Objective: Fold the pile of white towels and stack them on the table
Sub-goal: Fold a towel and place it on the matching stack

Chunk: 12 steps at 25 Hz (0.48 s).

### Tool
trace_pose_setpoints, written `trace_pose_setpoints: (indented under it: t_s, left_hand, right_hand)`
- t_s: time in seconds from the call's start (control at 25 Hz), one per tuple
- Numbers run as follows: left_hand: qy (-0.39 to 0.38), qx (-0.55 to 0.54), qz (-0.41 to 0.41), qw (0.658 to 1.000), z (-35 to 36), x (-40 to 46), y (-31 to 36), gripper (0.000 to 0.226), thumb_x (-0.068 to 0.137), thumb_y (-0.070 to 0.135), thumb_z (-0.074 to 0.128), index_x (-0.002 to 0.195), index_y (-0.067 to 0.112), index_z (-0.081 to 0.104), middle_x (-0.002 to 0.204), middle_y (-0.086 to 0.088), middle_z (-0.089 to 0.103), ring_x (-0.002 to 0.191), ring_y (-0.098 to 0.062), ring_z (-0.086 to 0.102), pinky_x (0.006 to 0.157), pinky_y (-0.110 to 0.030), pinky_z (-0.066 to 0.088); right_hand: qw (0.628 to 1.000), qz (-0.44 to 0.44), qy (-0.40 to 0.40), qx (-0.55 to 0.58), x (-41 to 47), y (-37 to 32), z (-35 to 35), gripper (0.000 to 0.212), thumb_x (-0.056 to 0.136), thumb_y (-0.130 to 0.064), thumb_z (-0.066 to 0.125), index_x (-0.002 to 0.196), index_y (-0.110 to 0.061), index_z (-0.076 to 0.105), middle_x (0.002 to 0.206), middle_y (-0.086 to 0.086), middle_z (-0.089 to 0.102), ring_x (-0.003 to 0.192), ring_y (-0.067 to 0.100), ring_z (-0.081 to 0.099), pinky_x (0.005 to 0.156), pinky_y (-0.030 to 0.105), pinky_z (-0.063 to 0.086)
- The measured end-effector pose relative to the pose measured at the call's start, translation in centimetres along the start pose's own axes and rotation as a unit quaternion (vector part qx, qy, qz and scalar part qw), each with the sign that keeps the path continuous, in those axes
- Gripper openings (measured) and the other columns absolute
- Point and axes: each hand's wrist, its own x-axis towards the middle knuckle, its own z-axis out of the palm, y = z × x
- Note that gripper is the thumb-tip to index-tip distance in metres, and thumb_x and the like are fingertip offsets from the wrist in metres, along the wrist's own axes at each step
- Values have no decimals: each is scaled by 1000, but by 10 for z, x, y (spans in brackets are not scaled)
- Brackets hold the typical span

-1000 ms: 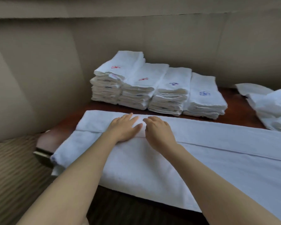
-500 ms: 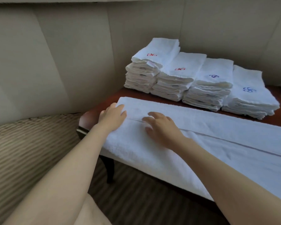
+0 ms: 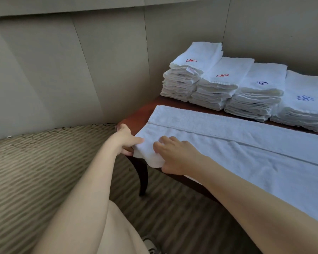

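Note:
A long white towel (image 3: pixel 228 143), folded lengthwise, lies across the dark wooden table (image 3: pixel 136 114), its near edge hanging over the front. My left hand (image 3: pixel 126 140) pinches the towel's left end at the table's corner, thumb on top and fingers underneath. My right hand (image 3: pixel 174 154) grips the same end's near corner just to the right, fingers curled on the cloth. Behind the towel stand several stacks of folded white towels (image 3: pixel 228 88), two with red marks and two with blue.
Beige padded wall panels (image 3: pixel 81 70) close in the table at the back and left. Striped carpet (image 3: pixel 35 171) covers the floor to the left and below. A curved table leg (image 3: pixel 143 178) shows under the corner. My shoe (image 3: pixel 151 246) is at the bottom edge.
Both hands slid left along the towel, from its middle to its left end. They went from lying flat on the cloth to gripping that end. The view swung left.

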Motion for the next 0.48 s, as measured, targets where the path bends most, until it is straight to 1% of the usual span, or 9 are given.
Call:
trace_pose_setpoints:
  t_s: [0.04,0.08,0.12,0.2,0.24,0.32,0.4,0.44,0.48]
  left_hand:
    - [-2,-2,5,1000,-3,-2,0,77,89,22,66,148,11,17,136,-11,40,91,-18,52,50,-21,48]
    - [-10,-8,8,1000,-5,-3,0,75,89,22,65,148,16,19,132,-10,44,84,-16,51,42,-18,42]
    - [-27,-26,13,999,-8,-2,0,71,90,22,65,147,22,22,122,-9,49,75,-14,49,37,-16,38]
    - [-71,-65,26,995,-11,-2,0,57,92,22,61,140,32,34,100,-4,51,62,-11,41,35,-16,32]
    - [-87,-85,34,992,-11,-2,1,43,93,21,59,132,32,43,91,-2,49,58,-10,38,34,-15,29]
    - [-94,-188,50,976,-7,-4,8,21,93,14,54,111,20,61,77,1,46,48,-7,38,34,-14,30]
    - [-100,-354,50,928,-3,-8,18,18,91,5,47,92,5,65,70,-1,53,43,-6,50,38,-14,42]
    - [-114,-432,45,893,-3,-8,22,23,89,4,41,89,-1,63,69,-5,60,46,-9,58,44,-16,49]
    - [-138,-499,41,855,-4,-8,24,29,85,4,34,91,-5,61,70,-10,65,53,-15,65,51,-19,55]
  right_hand:
    - [1000,2,7,25,0,0,-4,30,87,-15,51,116,-13,47,116,6,47,101,25,50,67,33,39]
    - [999,10,15,47,0,1,-8,26,89,-13,46,115,-12,50,114,5,50,100,25,52,67,33,38]
    - [997,24,23,70,0,4,-12,27,91,-11,42,116,-13,52,113,4,53,100,25,54,69,33,38]
    - [991,60,33,118,0,12,-18,32,95,-10,36,122,-15,51,115,5,57,103,25,55,74,34,40]
    - [986,82,34,144,0,16,-21,33,96,-10,34,125,-16,49,116,6,58,102,25,55,77,36,42]
    - [974,125,41,187,-1,22,-21,33,98,-10,31,128,-16,43,118,6,57,101,26,55,80,39,44]
    - [965,139,55,215,-3,23,-19,33,98,-23,34,130,-18,37,122,1,53,101,24,54,78,38,42]
    - [966,136,54,212,-4,22,-19,39,96,-34,39,132,-21,34,123,-2,51,102,23,53,76,37,39]
    - [972,129,42,193,-6,22,-20,50,91,-44,45,134,-23,30,122,-3,48,103,23,54,74,35,36]
